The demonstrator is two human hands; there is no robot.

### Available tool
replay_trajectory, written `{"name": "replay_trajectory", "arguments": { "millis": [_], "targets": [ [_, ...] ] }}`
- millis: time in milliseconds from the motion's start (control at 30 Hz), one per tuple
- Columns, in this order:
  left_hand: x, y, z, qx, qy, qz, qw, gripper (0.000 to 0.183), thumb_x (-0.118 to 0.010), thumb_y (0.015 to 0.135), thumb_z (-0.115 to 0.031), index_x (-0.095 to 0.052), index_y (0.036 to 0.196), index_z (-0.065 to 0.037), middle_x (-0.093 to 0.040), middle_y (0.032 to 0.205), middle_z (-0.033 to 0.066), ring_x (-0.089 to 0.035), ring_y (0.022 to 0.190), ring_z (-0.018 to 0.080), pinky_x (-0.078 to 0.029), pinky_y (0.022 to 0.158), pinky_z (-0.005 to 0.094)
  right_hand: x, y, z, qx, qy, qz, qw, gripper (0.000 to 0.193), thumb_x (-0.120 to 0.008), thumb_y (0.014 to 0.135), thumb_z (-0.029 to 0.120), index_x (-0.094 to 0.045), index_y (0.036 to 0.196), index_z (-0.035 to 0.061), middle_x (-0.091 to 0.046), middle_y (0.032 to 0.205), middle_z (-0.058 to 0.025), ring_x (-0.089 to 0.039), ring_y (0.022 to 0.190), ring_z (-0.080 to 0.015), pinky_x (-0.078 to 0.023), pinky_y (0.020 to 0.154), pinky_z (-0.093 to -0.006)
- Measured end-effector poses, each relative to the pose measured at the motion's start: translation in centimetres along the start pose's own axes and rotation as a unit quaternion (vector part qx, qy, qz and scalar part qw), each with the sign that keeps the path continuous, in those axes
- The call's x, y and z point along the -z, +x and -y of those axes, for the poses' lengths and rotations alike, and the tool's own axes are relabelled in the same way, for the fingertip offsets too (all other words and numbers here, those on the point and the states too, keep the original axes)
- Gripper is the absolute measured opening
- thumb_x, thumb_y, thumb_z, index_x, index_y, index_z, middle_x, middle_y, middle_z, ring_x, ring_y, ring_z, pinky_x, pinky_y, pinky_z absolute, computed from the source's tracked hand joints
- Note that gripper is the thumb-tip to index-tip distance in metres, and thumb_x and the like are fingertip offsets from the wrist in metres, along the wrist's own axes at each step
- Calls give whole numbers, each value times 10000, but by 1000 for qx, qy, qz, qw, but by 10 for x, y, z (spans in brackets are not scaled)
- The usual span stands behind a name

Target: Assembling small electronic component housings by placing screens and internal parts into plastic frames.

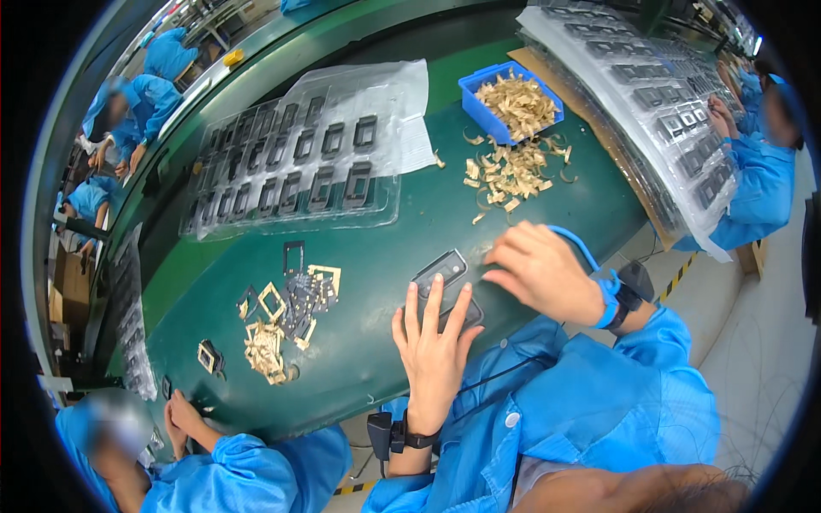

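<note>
We are working at a green worktop (368,256), which is stretching out under and beyond our left hand (432,350) and right hand (543,274). Farther off, to the right of the right hand, a stack of clear trays (633,137) is carrying rows of dark parts. Ahead and to the left of the left hand, another clear tray (385,192) is holding rows of dark frames. Almost straight ahead of the right hand, a blue bin (487,115) is brimming with curled tan strips (517,94), and a loose heap of strips (509,175) is lying between the bin and that hand.

We are spreading the left hand flat, fingers apart, its fingertips pressing on a dark rectangular part (445,262) without gripping it. We are curling the fingers of the right hand just beside that part; we cannot tell whether they are pinching anything. Well to the left of the left hand, dark flat pieces (304,303) are lying jumbled, with a heap of tan scraps (265,350) just beside them. Farther left, a co-worker's hand (188,415) is holding a small dark piece (167,388). Beside our left thumb, a second dark part (474,315) is partly showing.
</note>
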State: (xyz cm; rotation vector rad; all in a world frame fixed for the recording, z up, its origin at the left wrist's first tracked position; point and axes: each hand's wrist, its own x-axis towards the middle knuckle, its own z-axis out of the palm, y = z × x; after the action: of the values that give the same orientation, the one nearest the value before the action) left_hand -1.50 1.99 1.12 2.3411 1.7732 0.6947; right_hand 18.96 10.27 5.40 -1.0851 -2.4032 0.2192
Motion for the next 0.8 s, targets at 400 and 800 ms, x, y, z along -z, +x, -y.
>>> {"name": "replay_trajectory", "arguments": {
  "millis": [400, 800],
  "targets": [
    [3, -3, 36, 86, 20, -29, 996, 525, -733, 883, -332, -628, 1381, -199, -516, 1483, 125, -425, 1411, 332, -293, 1132, 509, 19, -42, -48, -194, 14, 38, 980, 198, -760, 862, 166, -622, 936, 43, -558, 946, -120, -557, 911, -334, -472, 800, -400],
    [59, -19, 100, 179, 116, -173, 962, 252, -708, 909, -138, -713, 1159, -111, -649, 1242, 76, -535, 1296, 290, -306, 1086, 485, -22, 47, -51, 6, 92, 59, 994, 144, -725, 853, 104, -602, 902, 49, -576, 881, -125, -591, 844, -340, -483, 721, -423]
  ]
}}
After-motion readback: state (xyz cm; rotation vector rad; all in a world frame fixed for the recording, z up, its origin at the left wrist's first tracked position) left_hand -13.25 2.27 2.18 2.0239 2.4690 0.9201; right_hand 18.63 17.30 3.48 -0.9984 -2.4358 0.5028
